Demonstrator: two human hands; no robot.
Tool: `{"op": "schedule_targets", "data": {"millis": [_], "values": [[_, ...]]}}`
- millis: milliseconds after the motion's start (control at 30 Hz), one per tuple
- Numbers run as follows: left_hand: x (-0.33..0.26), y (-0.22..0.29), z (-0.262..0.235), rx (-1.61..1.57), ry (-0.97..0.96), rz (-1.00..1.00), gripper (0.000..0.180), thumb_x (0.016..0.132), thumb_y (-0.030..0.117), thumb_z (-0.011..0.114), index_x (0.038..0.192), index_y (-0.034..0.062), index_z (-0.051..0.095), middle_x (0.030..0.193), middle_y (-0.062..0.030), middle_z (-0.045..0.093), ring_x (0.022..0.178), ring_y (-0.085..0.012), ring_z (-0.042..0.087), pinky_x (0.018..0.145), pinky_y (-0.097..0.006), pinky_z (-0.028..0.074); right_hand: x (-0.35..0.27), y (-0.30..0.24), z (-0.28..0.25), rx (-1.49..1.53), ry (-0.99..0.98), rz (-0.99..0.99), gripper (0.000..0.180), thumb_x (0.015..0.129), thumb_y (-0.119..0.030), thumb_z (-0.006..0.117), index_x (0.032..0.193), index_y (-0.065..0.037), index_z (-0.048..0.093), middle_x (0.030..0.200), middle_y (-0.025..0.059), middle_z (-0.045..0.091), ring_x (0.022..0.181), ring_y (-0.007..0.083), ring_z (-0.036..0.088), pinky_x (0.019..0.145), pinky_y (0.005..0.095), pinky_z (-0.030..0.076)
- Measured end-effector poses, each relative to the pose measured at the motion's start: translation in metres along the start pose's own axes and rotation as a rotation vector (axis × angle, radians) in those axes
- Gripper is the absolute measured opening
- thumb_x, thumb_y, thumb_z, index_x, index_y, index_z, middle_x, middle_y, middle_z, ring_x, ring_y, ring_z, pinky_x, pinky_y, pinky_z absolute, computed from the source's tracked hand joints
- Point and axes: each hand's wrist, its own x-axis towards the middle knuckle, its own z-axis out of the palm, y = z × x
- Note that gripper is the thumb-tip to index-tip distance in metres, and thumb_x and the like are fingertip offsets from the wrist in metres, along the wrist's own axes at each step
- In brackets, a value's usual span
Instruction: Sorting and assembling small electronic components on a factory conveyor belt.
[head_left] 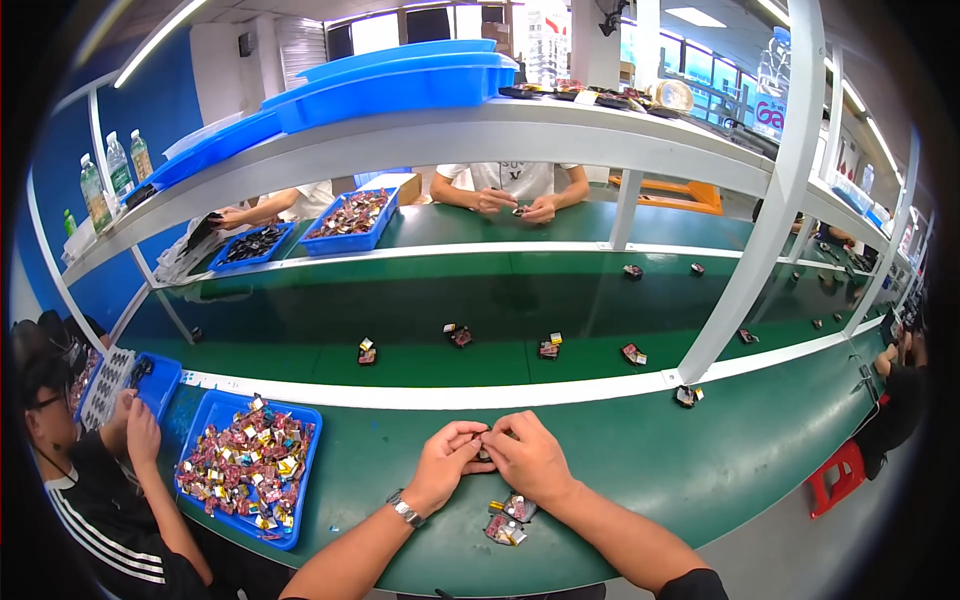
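Close together above the green bench, my left hand (445, 466) and my right hand (528, 458) pinch a small dark part (484, 455) between their fingertips. Fingers cover most of it, so its exact kind stays hidden. Just below my hands lies a small cluster of electronic assemblies (506, 530), dark and reddish with white and yellow blocks. To the left, a blue tray (313, 440) is heaped with many similar reddish pieces with yellow and white bits. A metal-band watch (407, 509) is on my left wrist.
Past a white rail (450, 397), a green conveyor belt (300, 330) carries several scattered assemblies (550, 346). A white post (745, 230) and overhead shelf with blue trays (400, 95) stand ahead. A co-worker (110, 500) sits close at left; another (510, 190) works opposite. A red stool (836, 478) is at right.
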Motion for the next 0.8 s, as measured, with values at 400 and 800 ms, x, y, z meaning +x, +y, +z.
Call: {"op": "schedule_targets", "data": {"millis": [400, 800], "values": [[0.003, -0.008, -0.005, -0.006, 0.134, 0.081, 0.019, 0.098, 0.007, 0.055, 0.116, 0.001, 0.054, 0.11, -0.0089, 0.068, 0.094, -0.0123, 0.065, 0.074, -0.024, 0.055, -0.004, -0.014, 0.004, -0.084, -0.031, -0.055, 0.034, 0.074, -0.012, 0.076, 0.105, -0.004, 0.067, 0.118, 0.0125, 0.059, 0.097, 0.0265, 0.06, 0.082, 0.0369, 0.052], [0.003, 0.003, 0.002, -0.037, 0.024, 0.085, 0.037, 0.098, 0.002, 0.048, 0.135, 0.0003, 0.042, 0.141, -0.0174, 0.046, 0.118, -0.0305, 0.059, 0.095, -0.042, 0.054, 0.055, 0.096, 0.034, -0.04, 0.142, 0.291, 0.027, 0.074, -0.016, 0.076, 0.097, -0.002, 0.072, 0.111, 0.0164, 0.066, 0.102, 0.0329, 0.063, 0.089, 0.0413, 0.051]]}}
